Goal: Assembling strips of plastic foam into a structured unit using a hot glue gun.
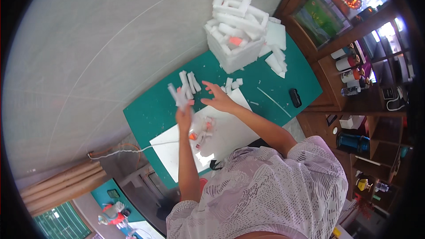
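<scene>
My left hand is closed around a white foam strip, which is smeared by motion and points up toward the wall. To its right, my right hand is held with fingers apart and nothing in it. Several white foam strips lie on the green table just beyond my hands. A few small foam blocks sit close to the right fingertips. Below my hands is a white board, bearing small clear and orange pieces that I cannot make out exactly.
An open white foam box heaped with foam pieces stands at the back. Flat foam sheets lean beside it. A black case and a thin white strip lie at right. A white cable crosses at left. Wooden cabinets line the right.
</scene>
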`<state>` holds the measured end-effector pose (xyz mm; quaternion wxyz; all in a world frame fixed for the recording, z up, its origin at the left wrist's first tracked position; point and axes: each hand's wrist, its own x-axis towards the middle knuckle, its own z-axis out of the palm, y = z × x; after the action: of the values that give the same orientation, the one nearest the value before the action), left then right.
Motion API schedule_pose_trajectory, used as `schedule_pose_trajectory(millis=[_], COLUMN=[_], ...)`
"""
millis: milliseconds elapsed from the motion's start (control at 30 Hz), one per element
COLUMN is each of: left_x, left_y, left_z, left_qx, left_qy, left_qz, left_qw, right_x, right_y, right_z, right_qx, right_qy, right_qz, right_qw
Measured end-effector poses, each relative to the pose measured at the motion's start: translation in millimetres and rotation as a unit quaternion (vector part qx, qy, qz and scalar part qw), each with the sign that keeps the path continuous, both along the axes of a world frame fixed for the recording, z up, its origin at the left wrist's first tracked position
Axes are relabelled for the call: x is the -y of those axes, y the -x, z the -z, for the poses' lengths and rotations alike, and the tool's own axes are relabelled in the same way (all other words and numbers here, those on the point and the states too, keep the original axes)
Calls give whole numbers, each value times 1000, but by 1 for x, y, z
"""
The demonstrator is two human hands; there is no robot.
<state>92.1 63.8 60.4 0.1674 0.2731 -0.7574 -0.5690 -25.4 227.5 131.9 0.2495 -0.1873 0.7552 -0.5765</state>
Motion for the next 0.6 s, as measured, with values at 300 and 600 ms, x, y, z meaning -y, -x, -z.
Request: schedule_pose_trajectory(millis=[300,600], left_x=[106,63], left_y=[-1,-5], left_z=[65,13], left_qx=[289,314], left_qy=[255,292], left_qz=[-45,-54], left_qw=[922,902], right_x=[-73,-15], right_y=[84,268], right_z=[-161,-194], right_qx=[-206,-568], right_qy=[-53,-148], right_qz=[-51,74], right_qw=[976,806])
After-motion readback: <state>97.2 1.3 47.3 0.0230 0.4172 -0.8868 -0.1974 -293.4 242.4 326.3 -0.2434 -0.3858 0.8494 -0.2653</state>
